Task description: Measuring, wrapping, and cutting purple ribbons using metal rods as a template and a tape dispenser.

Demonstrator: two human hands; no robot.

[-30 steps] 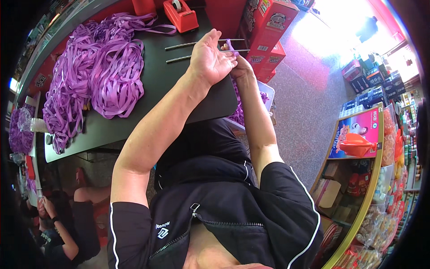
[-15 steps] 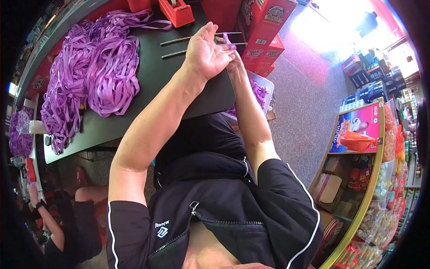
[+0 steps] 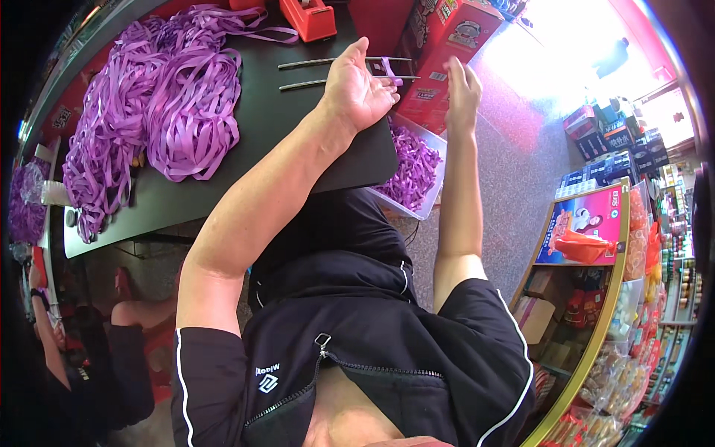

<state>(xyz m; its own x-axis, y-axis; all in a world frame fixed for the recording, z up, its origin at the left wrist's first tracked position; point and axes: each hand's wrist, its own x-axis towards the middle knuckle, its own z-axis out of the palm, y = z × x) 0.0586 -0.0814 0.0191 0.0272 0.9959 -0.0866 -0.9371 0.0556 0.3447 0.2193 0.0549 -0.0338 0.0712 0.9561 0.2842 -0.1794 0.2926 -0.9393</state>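
Purple ribbon piece [image 3: 389, 71]: a short strip lies at the fingertips of the left hand [image 3: 357, 89], over the two thin metal rods [image 3: 335, 73] that lie parallel on the black table [image 3: 261, 127]. The left hand rests palm-up at the table's edge, fingers curled loosely inward; the thumb and forefinger appear to pinch the strip, though the contact is too small in this view to confirm.

The right hand [image 3: 462, 93] is raised just beside the table's edge, near the strip but apart from it, fingers half extended and close together. It holds nothing visible.

A large heap of purple ribbon loops [image 3: 149, 119] covers the far left of the table. A red tape dispenser [image 3: 316, 16] stands beyond the rods. A white tray [image 3: 436, 179] of purple ribbon pieces sits below the table edge, between the forearms. Red cartons [image 3: 447, 52] stand behind the right hand.
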